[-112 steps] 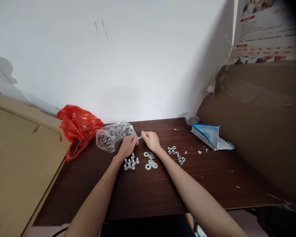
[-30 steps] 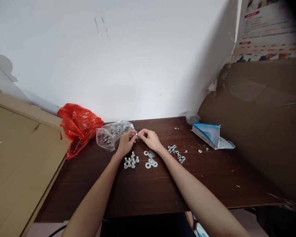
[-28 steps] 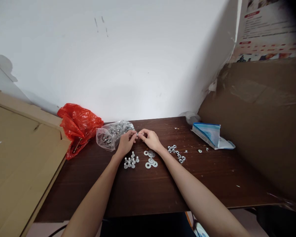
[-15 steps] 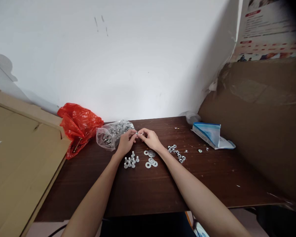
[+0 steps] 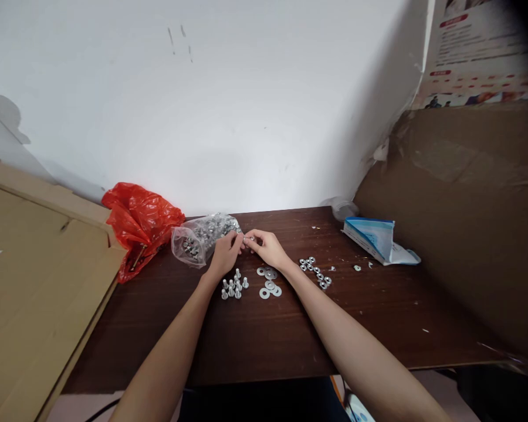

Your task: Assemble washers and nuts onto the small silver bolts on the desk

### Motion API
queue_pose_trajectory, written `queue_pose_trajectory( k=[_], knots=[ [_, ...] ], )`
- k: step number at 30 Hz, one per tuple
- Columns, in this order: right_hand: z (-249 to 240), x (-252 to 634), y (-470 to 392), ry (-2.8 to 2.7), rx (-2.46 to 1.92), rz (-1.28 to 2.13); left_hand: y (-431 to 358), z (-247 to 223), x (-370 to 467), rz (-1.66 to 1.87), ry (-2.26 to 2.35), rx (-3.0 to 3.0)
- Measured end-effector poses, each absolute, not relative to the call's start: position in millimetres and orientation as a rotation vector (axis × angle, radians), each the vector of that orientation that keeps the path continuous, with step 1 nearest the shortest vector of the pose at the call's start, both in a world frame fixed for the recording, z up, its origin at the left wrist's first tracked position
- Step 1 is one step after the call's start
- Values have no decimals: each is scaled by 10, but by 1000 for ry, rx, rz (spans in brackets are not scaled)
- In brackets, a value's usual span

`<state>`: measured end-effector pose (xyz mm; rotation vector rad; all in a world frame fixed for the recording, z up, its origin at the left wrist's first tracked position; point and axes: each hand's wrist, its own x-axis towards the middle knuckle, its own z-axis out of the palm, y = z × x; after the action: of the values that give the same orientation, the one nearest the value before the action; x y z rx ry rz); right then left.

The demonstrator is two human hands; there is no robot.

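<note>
I see left hand (image 5: 226, 253) and right hand (image 5: 269, 249) pinching 1 small metal fitting (image 5: 245, 238), perhaps a bolt | near table's (image 5: 255, 346) back edge | I'd judge light, stiff, slick | grip outer sides

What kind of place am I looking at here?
Probably a makeshift assembly corner: bolts, washers and nuts lie in groups on a wooden tabletop, with a clear bag of metal parts behind.

I see soft, fairly dim light, brightest on the wall (image 5: 255, 135) above the desk's (image 5: 264, 351) far edge. Shadow darkens the wall towards the desk's far right corner. Straight lines bend near my picture's edges, its upper right corner blackens, and fingertip detail is too small to tell.
</note>
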<state>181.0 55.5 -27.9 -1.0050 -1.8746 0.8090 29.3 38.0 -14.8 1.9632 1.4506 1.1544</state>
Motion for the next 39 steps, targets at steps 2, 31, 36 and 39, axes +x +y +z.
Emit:
queue_pose_trajectory(
  k=[2, 31, 36, 39],
  knots=[
    [-274, 1806, 546, -1893, -980, 815, 380, -139, 295, 1143, 1477, 1979],
    [-241, 1799, 511, -1785, -901, 858, 385, -150, 279, 1161, 1383, 1912],
    [-262, 1795, 525, -1774, -902, 888, 438, -228, 246, 1195, 1277, 1847],
    [-283, 1797, 537, -1767, -897, 910, 463, -266, 232, 1209, 1223, 1802]
  ],
)
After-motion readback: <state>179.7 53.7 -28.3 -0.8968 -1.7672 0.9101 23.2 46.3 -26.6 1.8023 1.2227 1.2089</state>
